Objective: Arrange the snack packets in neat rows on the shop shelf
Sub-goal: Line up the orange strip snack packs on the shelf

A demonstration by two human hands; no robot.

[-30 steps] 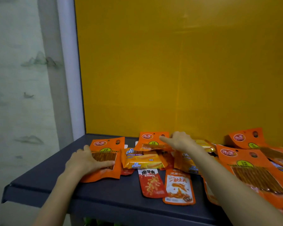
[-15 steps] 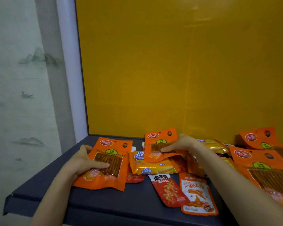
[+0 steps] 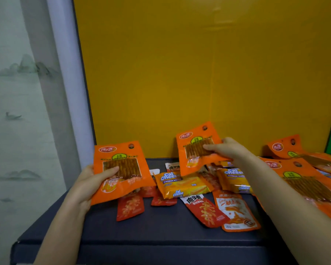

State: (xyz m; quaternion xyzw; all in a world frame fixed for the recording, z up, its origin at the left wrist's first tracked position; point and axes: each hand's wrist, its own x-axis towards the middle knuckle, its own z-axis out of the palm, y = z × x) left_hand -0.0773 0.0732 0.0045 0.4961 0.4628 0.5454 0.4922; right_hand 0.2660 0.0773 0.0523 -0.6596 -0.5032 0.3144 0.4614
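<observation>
Snack packets (image 3: 204, 211) lie jumbled across the dark shelf (image 3: 161, 238), and two large orange ones are held above it. The left hand (image 3: 86, 186) grips the left orange packet (image 3: 122, 169) from its left side, thumb on the front. The right hand (image 3: 227, 150) grips the right orange packet (image 3: 195, 150) from its right side. They look light, thin and slick, likely to bend, so the sealed edges seem the best hold. Both face the camera, long axis near vertical, hang-holes uppermost against the yellow back panel (image 3: 199, 73).
</observation>
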